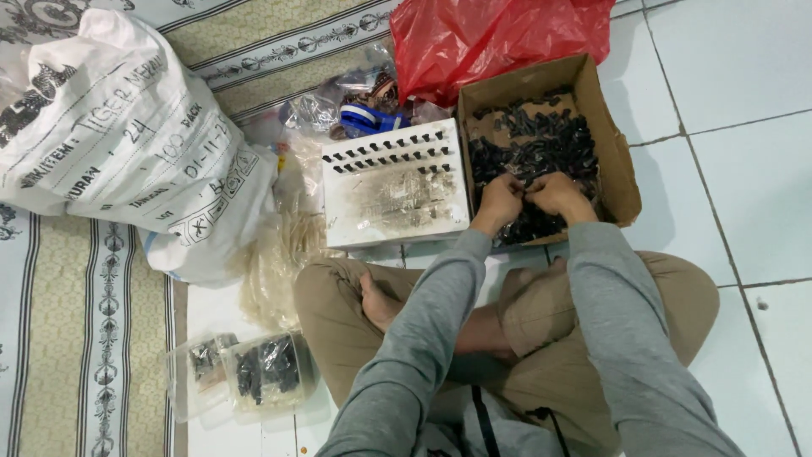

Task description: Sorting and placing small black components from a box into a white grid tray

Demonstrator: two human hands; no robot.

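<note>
Both hands work inside the cardboard box (609, 127) of small black parts (541, 144). The left hand (501, 200) and right hand (556, 193) meet over the parts, fingers curled on some. A white tray (397, 199) lies just left of the box.

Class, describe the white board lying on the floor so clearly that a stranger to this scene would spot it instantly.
Find the open cardboard box of small black parts where the left hand and right hand are working. Touching its left side lies a flat white board. Unlike its neighbours, it carries neat rows of small black pieces along its top.
</note>
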